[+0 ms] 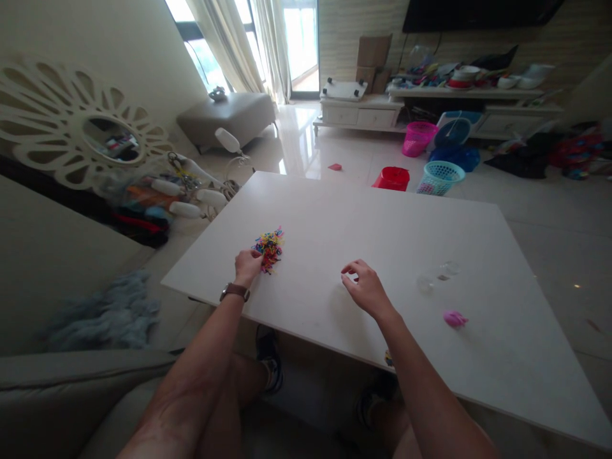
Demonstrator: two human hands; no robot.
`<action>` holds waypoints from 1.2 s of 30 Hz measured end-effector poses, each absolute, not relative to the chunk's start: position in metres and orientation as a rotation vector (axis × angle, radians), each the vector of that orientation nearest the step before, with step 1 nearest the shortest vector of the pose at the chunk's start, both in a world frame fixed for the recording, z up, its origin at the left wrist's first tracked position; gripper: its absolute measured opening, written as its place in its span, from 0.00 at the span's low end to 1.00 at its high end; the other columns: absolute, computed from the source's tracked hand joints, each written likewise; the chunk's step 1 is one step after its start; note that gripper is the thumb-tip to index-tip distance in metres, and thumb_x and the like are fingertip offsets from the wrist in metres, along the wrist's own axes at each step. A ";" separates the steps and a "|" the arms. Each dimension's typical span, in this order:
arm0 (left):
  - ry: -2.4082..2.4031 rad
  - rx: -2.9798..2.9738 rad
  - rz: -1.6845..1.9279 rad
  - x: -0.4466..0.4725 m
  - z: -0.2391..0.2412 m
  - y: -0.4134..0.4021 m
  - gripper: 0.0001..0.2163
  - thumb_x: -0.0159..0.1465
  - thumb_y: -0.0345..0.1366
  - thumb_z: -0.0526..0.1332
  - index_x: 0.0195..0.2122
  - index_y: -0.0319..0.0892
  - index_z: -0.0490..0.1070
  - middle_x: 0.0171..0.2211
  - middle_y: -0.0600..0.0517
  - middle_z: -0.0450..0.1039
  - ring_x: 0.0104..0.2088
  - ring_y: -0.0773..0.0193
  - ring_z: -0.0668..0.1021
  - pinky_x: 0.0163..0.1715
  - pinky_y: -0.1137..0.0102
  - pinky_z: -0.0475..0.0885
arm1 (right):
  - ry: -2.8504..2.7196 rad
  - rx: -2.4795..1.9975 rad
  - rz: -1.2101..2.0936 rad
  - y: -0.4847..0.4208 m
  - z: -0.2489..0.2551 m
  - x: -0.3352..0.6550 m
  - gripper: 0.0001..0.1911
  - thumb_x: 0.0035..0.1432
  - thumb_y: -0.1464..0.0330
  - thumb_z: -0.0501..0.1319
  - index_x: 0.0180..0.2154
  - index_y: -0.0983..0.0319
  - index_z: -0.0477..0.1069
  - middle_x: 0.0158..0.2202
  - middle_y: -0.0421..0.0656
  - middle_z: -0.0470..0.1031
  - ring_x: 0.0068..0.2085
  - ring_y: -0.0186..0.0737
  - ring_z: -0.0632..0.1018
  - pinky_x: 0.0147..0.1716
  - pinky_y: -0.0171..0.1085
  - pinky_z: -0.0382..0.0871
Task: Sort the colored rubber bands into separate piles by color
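A heap of small, multicoloured, band-like pieces lies on the left half of the white table. My left hand, with a watch on its wrist, is at the near left edge of that heap. Its fingers are pinched together, and whatever sits between them is hidden. Over the middle of the table, my right hand has curved fingers with a gap between them, and nothing shows in it. To its right are clear round pieces and a pink object, its kind unclear.
A small yellow and dark item sits at the near table edge, partly behind my right forearm. Beyond the far edge stand a red bin and a light blue basket. A lamp with white shades is by the left edge.
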State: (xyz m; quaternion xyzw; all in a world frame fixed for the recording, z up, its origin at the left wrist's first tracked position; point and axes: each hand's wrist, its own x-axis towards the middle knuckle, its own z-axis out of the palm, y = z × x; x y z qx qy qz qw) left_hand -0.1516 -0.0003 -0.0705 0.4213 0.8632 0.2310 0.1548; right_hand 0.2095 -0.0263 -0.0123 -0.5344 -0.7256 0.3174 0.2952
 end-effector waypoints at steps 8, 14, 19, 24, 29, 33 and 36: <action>2.552 1.170 0.629 -0.152 -0.055 -0.001 0.11 0.57 0.32 0.63 0.38 0.36 0.82 0.38 0.40 0.83 0.42 0.53 0.83 0.41 0.67 0.73 | -1.956 -1.406 0.846 -0.030 -0.012 0.211 0.06 0.60 0.69 0.59 0.36 0.59 0.75 0.41 0.44 0.74 0.42 0.41 0.76 0.40 0.39 0.71; 2.514 1.169 0.769 -0.153 -0.051 -0.006 0.11 0.55 0.32 0.65 0.39 0.37 0.82 0.38 0.42 0.84 0.40 0.55 0.83 0.41 0.69 0.74 | -1.991 -1.377 0.859 -0.034 -0.010 0.206 0.07 0.61 0.69 0.58 0.36 0.60 0.76 0.41 0.45 0.74 0.42 0.41 0.76 0.39 0.38 0.71; 2.507 1.175 0.877 -0.154 -0.051 -0.006 0.11 0.56 0.34 0.66 0.39 0.37 0.83 0.37 0.43 0.84 0.39 0.56 0.84 0.41 0.69 0.74 | -2.011 -1.373 0.861 -0.035 -0.010 0.204 0.07 0.61 0.69 0.58 0.36 0.60 0.75 0.41 0.45 0.73 0.42 0.41 0.75 0.39 0.38 0.71; 2.475 1.186 0.862 -0.152 -0.048 -0.005 0.13 0.57 0.34 0.64 0.40 0.37 0.84 0.37 0.42 0.84 0.40 0.56 0.83 0.44 0.68 0.73 | -2.035 -1.369 0.870 -0.035 -0.012 0.202 0.07 0.61 0.70 0.58 0.36 0.60 0.75 0.41 0.45 0.74 0.42 0.41 0.75 0.39 0.38 0.71; 2.453 1.185 0.825 -0.149 -0.047 -0.004 0.16 0.60 0.33 0.60 0.44 0.36 0.84 0.34 0.43 0.83 0.36 0.56 0.82 0.40 0.68 0.73 | -2.056 -1.354 0.886 -0.034 -0.013 0.201 0.07 0.61 0.70 0.59 0.37 0.60 0.75 0.42 0.45 0.73 0.43 0.41 0.75 0.40 0.38 0.71; 2.427 1.176 0.804 -0.146 -0.046 -0.003 0.18 0.59 0.29 0.57 0.46 0.36 0.83 0.29 0.44 0.81 0.32 0.56 0.81 0.36 0.68 0.71 | -2.070 -1.343 0.894 -0.035 -0.012 0.200 0.06 0.61 0.71 0.59 0.37 0.60 0.75 0.42 0.44 0.73 0.43 0.41 0.75 0.41 0.38 0.70; 2.418 1.158 0.828 -0.145 -0.046 -0.001 0.18 0.60 0.29 0.55 0.46 0.35 0.83 0.30 0.43 0.82 0.34 0.56 0.82 0.37 0.68 0.72 | -2.077 -1.335 0.897 -0.036 -0.011 0.201 0.06 0.61 0.71 0.59 0.37 0.60 0.75 0.42 0.44 0.73 0.43 0.40 0.75 0.41 0.39 0.70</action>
